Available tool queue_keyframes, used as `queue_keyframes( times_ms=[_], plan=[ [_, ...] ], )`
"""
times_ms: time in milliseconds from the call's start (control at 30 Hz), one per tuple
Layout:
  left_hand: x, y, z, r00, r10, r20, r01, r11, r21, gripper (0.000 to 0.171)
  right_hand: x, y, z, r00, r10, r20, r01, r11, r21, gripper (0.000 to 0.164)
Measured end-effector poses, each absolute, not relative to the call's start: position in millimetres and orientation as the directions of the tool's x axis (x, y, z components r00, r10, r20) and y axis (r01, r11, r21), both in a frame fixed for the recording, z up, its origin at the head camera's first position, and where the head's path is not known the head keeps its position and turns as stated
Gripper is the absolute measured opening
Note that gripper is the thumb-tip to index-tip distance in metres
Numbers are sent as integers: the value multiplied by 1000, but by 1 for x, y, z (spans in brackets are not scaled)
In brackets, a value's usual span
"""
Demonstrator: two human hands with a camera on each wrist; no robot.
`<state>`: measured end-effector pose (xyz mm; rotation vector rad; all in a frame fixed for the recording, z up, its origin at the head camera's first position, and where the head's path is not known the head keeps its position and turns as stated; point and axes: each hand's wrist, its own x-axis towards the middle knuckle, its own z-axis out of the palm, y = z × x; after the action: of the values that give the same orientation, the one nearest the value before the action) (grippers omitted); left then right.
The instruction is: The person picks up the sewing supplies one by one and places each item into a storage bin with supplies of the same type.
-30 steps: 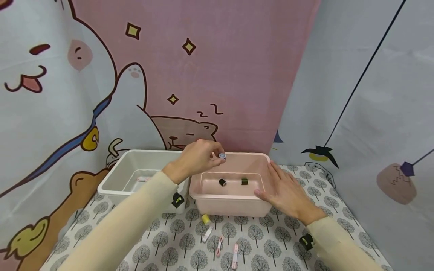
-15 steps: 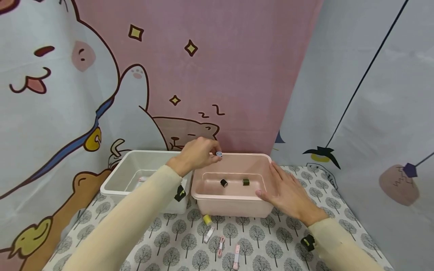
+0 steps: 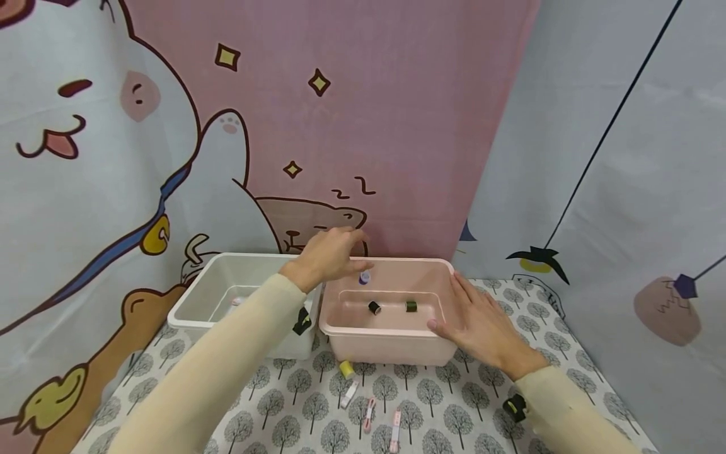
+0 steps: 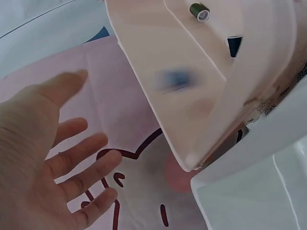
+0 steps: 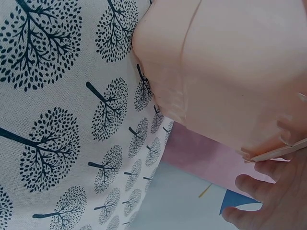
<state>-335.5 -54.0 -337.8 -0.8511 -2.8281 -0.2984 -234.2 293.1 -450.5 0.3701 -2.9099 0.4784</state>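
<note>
In the head view my left hand is above the back left of a pink bin, fingers spread in the left wrist view and holding nothing. A blue thread spool is in the air just below it, blurred in the left wrist view. Two dark spools are inside the bin: a black one and a green one. My right hand rests against the bin's right rim with fairly straight fingers; the right wrist view shows its fingertips beside the rim.
A white bin stands left of the pink one, with a small pale item partly hidden by my left arm. In front lie a yellow spool, a white strip, a pink-and-white bundle and a pale pink strip.
My left hand has let go of the blue spool, which has dropped from its fingertips toward the pink bin's inside. My right hand has stayed at the rim.
</note>
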Motion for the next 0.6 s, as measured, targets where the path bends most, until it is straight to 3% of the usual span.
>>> queue_keyframes(
  times_ms=[67, 167, 600],
  plan=[
    [-333, -54, -337, -822, 525, 221, 559, 819, 131, 73, -234, 293, -451, -954, -216, 206, -271, 918, -289, 120],
    [-330, -55, -335, -820, 529, 220, 561, 819, 119, 81, -235, 293, -450, -953, -219, 208, -274, 918, -287, 120],
    [-307, -58, -330, -795, 558, 238, 594, 797, 114, 81, -235, 293, -452, -953, -217, 209, -274, 915, -295, 121]
  ],
)
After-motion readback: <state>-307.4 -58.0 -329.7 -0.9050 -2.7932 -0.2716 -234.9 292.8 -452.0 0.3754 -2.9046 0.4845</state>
